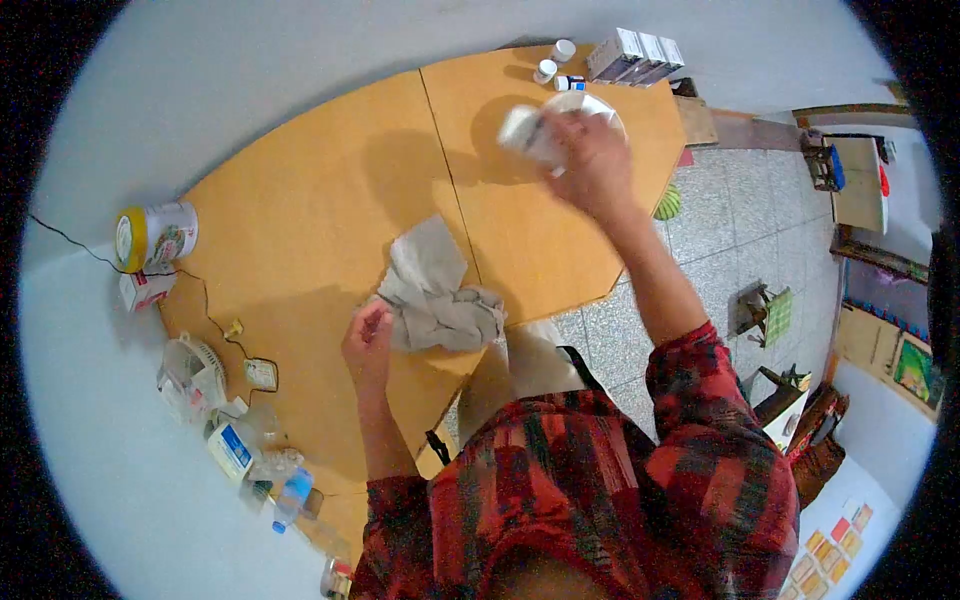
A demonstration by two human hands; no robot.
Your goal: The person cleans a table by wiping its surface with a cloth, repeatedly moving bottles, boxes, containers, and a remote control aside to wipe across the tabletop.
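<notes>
My right hand [592, 165] is raised over the far right part of the table, its fingers closed round a white container [530, 137], smeared by motion, that looks like a small bottle. Partly hidden behind that hand is a round white bowl or plate [612, 112]. A crumpled grey cloth [430, 290] lies near the table's front edge. My left hand [368, 340] is at the cloth's left side, its fingers curled together and seeming to pinch the cloth's edge.
Small white bottles [545, 71] and a dark-labelled bottle [570, 83] stand beside several boxes [635, 57] at the far edge. Along the left are a yellow-lidded tub [157, 236], a white basket [190, 375], a cable with an adapter [261, 375] and a plastic bottle [293, 498].
</notes>
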